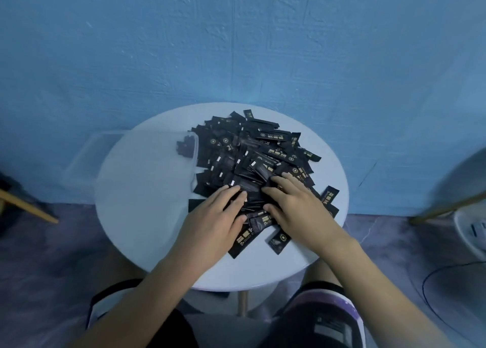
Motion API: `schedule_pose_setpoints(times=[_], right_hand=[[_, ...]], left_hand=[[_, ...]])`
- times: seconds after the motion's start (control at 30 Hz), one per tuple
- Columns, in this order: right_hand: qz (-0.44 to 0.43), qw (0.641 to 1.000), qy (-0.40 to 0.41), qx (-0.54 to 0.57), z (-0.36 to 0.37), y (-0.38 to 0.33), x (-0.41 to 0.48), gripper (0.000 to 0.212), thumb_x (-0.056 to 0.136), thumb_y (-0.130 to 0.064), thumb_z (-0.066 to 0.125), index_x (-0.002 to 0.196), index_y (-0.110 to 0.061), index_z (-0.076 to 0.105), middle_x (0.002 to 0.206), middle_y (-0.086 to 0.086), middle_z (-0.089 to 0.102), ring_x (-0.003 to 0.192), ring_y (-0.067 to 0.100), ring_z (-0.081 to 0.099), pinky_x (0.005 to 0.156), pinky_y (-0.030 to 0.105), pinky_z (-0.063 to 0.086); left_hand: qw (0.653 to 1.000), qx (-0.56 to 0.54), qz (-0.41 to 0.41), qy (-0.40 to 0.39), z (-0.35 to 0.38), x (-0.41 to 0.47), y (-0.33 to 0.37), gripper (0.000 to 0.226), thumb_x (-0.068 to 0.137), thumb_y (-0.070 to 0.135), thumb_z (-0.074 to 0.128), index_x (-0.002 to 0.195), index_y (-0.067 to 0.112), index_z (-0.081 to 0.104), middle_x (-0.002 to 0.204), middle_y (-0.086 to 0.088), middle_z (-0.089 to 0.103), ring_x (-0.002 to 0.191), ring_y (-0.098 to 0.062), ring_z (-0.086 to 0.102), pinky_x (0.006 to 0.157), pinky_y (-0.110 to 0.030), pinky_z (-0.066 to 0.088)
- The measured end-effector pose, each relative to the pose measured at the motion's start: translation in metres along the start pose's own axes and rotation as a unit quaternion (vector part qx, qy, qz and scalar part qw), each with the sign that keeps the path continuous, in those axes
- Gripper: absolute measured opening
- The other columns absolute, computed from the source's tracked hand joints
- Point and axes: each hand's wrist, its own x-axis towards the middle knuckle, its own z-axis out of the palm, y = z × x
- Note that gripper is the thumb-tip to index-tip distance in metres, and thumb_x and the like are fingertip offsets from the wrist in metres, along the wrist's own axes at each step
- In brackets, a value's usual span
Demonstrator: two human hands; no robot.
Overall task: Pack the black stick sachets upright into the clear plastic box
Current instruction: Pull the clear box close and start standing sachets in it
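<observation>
Dozens of black stick sachets (252, 158) lie in a loose heap on the round white table (147, 216), none standing upright from what I can see. Both of my operator's hands rest on the near edge of the heap. The left hand (218, 218) lies flat with its fingers straight. The right hand (297, 205) is spread over the sachets, fingers only slightly bent, pinching nothing. The clear plastic box (126, 160) sits at the table's left side, just beside the heap. It is blurred, so I cannot tell whether the sachets at its right wall are inside it.
</observation>
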Motion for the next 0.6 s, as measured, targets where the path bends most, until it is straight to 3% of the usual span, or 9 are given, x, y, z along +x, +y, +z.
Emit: schedule_pose_setpoints(times=[0.17, 0.33, 0.6], right_hand=[[-0.019, 0.999, 0.045, -0.011, 0.003, 0.000, 0.013, 0.032, 0.093, -0.034, 0.068, 0.121, -0.021, 0.072, 0.126, 0.003, 0.060, 0.120, 0.028, 0.051, 0.101, 0.043, 0.049], [-0.021, 0.998, 0.067, 0.006, 0.006, -0.002, 0.018, 0.037, 0.088, -0.044, 0.070, 0.116, -0.021, 0.075, 0.107, -0.001, 0.057, 0.096, 0.024, 0.050, 0.087, 0.039, 0.050], [-0.026, 0.999, -0.020, 0.035, -0.001, -0.002, 0.030, 0.051, 0.089, -0.048, 0.068, 0.132, -0.020, 0.066, 0.110, -0.005, 0.057, 0.102, 0.019, 0.050, 0.088, 0.034, 0.049]], left_hand=[[0.999, -0.010, 0.011, 0.046, 0.002, -0.002, -0.008, 0.041, 0.098, 0.032, 0.055, 0.134, 0.016, 0.065, 0.138, 0.003, 0.060, 0.132, -0.016, 0.053, 0.093, -0.029, 0.052], [0.998, -0.020, 0.011, 0.065, 0.003, -0.001, -0.016, 0.037, 0.097, 0.029, 0.060, 0.131, 0.017, 0.067, 0.134, 0.006, 0.061, 0.121, -0.012, 0.056, 0.086, -0.023, 0.049], [0.996, -0.040, 0.009, 0.085, 0.011, 0.010, -0.025, 0.036, 0.096, 0.033, 0.062, 0.130, 0.020, 0.068, 0.122, 0.010, 0.061, 0.107, -0.011, 0.056, 0.075, -0.023, 0.052]])
